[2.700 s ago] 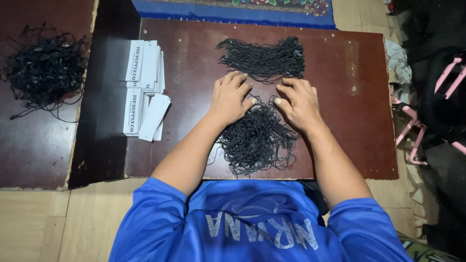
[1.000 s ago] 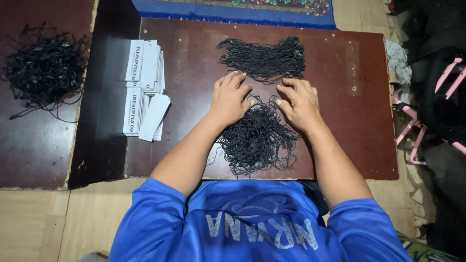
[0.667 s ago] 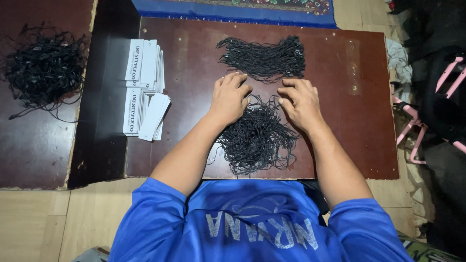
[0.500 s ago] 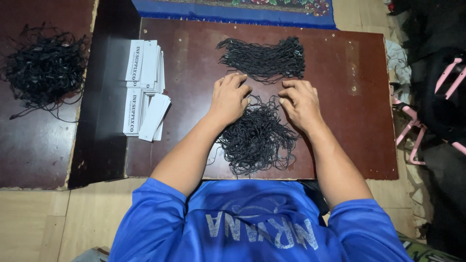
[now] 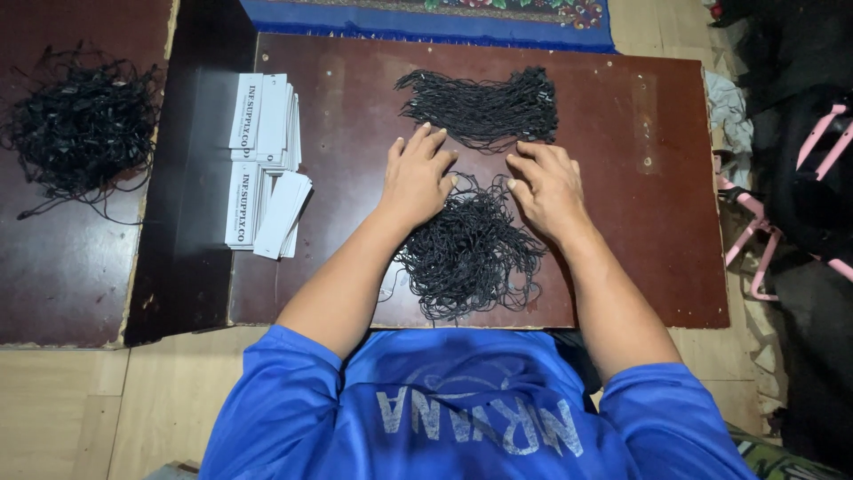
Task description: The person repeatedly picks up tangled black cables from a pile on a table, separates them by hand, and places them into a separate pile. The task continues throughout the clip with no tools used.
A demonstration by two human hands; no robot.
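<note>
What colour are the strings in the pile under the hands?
Black, the whole tangled pile of strings, seen in the head view against the dark reddish-brown board.

A single head-worn camera looks almost straight down from above the person's blue-shirted shoulders, which fill the bottom edge. It faces forward over a dark reddish-brown wooden board [image 5: 622, 267] lying on the floor, near enough that both forearms span the middle of the frame. The view reaches left to a second dark brown board [image 5: 62, 267] and up to a blue-edged patterned rug [image 5: 426, 18].
</note>
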